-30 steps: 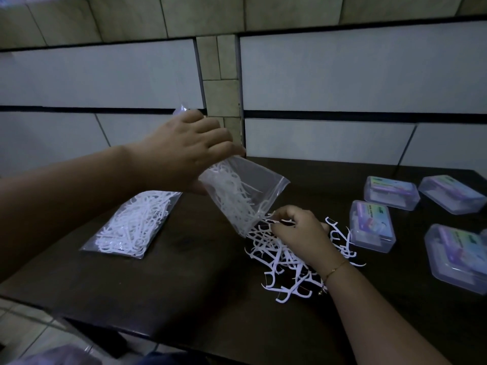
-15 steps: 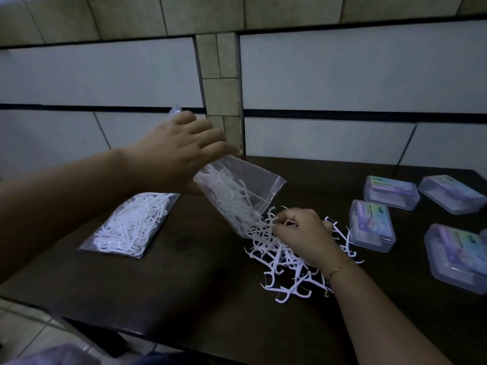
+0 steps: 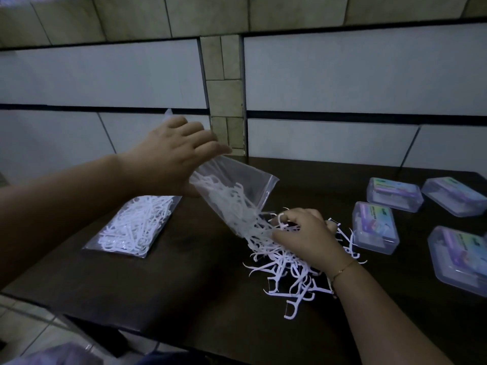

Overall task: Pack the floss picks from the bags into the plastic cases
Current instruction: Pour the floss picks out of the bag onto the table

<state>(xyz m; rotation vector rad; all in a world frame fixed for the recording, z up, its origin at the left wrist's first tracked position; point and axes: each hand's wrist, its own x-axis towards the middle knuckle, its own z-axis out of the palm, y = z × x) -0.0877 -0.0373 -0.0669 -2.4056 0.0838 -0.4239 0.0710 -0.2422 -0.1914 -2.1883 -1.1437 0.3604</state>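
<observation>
My left hand (image 3: 168,156) holds a clear zip bag (image 3: 237,191) by its bottom end, tilted mouth-down over the dark table (image 3: 163,285). White floss picks spill from its mouth onto a loose pile (image 3: 284,270). My right hand (image 3: 305,235) is at the bag's mouth with curled fingers gripping a bunch of picks. A second clear bag (image 3: 134,225), full of picks, lies flat on the table to the left. Several closed clear plastic cases with coloured labels (image 3: 375,227) sit at the right.
A tiled wall (image 3: 342,83) rises directly behind the table. The table's near edge (image 3: 87,312) runs diagonally at lower left, with pale floor tiles below it. Bare dark tabletop lies between the flat bag and the pile.
My left hand has lifted the bag's bottom a little higher. More picks have slid out at the mouth, and my right hand has shifted slightly right while pulling them.
</observation>
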